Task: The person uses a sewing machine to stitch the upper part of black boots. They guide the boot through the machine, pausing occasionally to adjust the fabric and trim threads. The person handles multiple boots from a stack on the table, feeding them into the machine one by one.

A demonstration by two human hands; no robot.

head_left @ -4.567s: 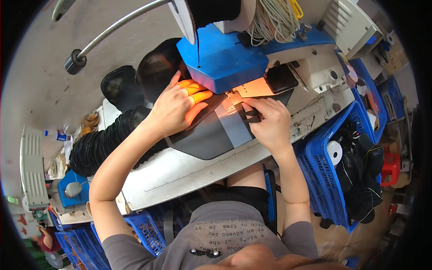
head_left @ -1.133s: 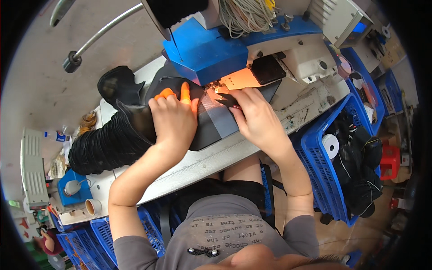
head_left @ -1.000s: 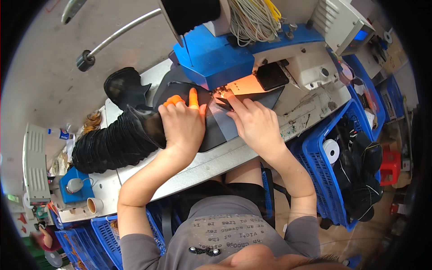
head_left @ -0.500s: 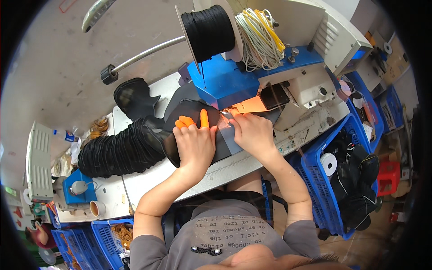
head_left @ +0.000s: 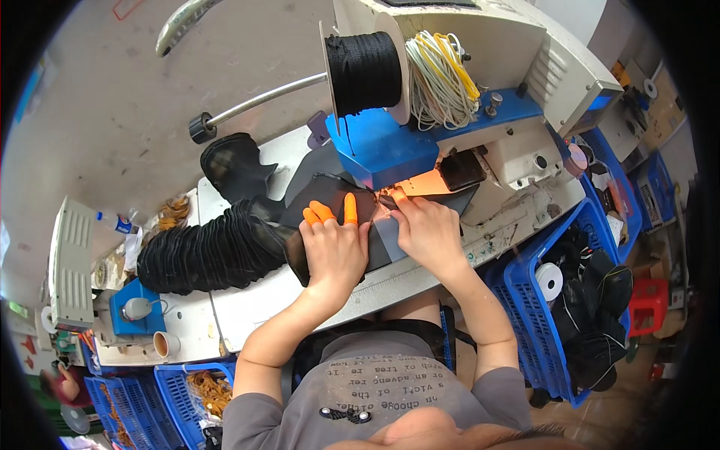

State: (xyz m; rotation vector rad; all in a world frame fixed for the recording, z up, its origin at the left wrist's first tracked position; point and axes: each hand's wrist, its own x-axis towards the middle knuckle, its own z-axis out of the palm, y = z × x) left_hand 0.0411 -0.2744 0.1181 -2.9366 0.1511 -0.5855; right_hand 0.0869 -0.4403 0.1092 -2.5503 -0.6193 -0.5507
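Note:
My left hand, with orange finger covers on several fingertips, lies flat on a dark leather piece on the white worktable. My right hand presses the same piece close under the lit head of the blue and white sewing machine. Its fingertips pinch the leather's edge right at the needle area. A grey flat panel shows between the two hands.
A long row of stacked black leather pieces lies left of my hands. A black thread spool and yellow-white cords sit on the machine. Blue crates with black parts stand at the right, more crates lower left.
The view has shifted so the machine's top and spool show. Both hands have moved closer together at the needle, my left hand sliding the leather piece rightward.

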